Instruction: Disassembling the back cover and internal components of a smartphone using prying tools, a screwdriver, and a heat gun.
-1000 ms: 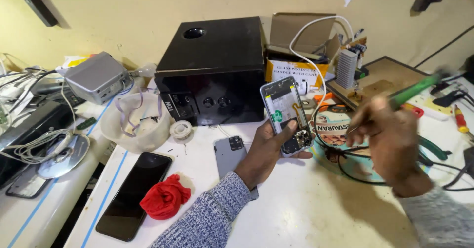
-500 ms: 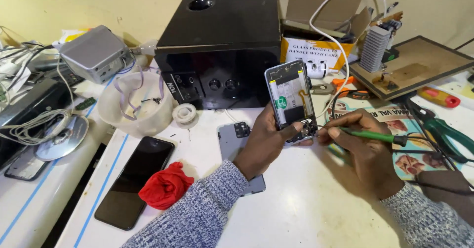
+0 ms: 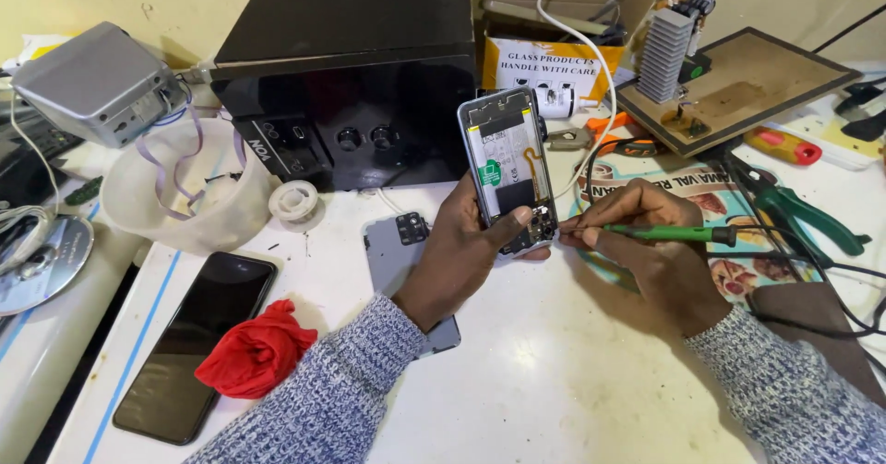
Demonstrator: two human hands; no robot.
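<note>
Opened phone held upright, tool tip at its lower end.

From the left I see a black smartphone (image 3: 198, 339) lying flat beside a crumpled red cloth (image 3: 258, 351); my left hand (image 3: 461, 247) grips the opened back-less phone (image 3: 509, 168) above the white tabletop (image 3: 517, 372), and my right hand (image 3: 651, 242) pinches a green-handled screwdriver (image 3: 669, 233) against its bottom edge.

The white surface (image 3: 572, 362) carries a black box-shaped speaker (image 3: 346, 76) at the back, with a white plastic bowl (image 3: 185, 196) and a small roll of tape (image 3: 293, 201) just beside it. Nearer the front lie a black phone (image 3: 198, 339) face up, a crumpled red cloth (image 3: 258, 351) touching it, and a grey phone back cover (image 3: 401, 261). To the right sit green-handled pliers (image 3: 803, 215), a wooden board (image 3: 748, 81) and a red-handled tool (image 3: 783, 145).
</note>
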